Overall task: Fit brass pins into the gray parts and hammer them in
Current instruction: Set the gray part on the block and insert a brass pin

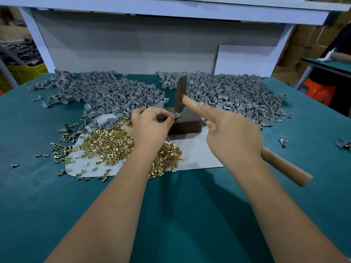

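Right hand gripping hammer, left hand pinching gray part, over teal table

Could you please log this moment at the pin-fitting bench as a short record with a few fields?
Left hand: pinches a gray part on the dark block
Right hand: grips the hammer by its wooden handle, head down at the part
Brass pins: loose heap on a white sheet, some spilled onto the green table
Gray parts: two large piles behind the block
Stage: hammering a pin in
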A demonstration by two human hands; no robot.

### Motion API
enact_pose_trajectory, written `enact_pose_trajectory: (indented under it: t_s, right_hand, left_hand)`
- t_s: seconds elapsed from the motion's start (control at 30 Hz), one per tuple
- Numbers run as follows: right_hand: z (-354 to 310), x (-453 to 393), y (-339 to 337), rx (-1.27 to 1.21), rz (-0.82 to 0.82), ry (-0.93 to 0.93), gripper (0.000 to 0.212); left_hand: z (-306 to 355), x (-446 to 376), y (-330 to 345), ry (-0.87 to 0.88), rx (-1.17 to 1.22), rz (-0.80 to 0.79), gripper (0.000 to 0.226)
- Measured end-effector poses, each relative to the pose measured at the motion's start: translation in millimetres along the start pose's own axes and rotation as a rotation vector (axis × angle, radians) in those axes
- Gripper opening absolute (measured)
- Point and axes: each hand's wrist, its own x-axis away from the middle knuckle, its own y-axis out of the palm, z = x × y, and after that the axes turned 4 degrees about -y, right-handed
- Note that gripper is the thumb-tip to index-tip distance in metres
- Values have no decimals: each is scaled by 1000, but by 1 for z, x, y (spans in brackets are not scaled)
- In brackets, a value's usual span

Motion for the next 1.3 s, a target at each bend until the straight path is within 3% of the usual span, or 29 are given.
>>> enact_pose_trajectory:
  t_s: [0.13, 0.27, 0.43, 0.53, 0.67, 0.8, 0.93, 1.07, 1.23, 1.3]
  right_hand:
    - [-2, 5, 4, -49, 153, -2, 48]
    - [3, 5, 8, 36, -9, -18, 51]
    - [2, 8, 6, 35, 84, -4, 53]
    - [1, 4, 7, 57, 6, -14, 55]
    - [-4, 6, 5, 21, 92, -17, 55]
    - [-4, 4, 6, 92, 22, -38, 59]
    - [-3, 7, 4, 84, 113, -21, 58]
    - [0, 5, 6, 105, -1, -53, 59]
    - [3, 5, 8, -10, 131, -12, 51]
    - [2, 4, 9, 46, 96, -59, 52]
  left_hand:
    - [0, 0, 3, -3, -3, 49, 11]
    - [-3, 0, 3, 16, 5, 21, 11]
    - [-2, -2, 5, -4, 1, 28, 9]
    - [-4, -1, 5, 14, -4, 32, 8]
    - [-2, -1, 6, 19, 11, 75, 9]
    - [-5, -2, 7, 18, 8, 52, 10]
    - [-2, -2, 8, 15, -4, 76, 11]
    - [-4, -1, 6, 28, 5, 45, 10]
    - [0, 0, 5, 7, -12, 48, 9]
    - [0, 1, 5, 12, 1, 50, 9]
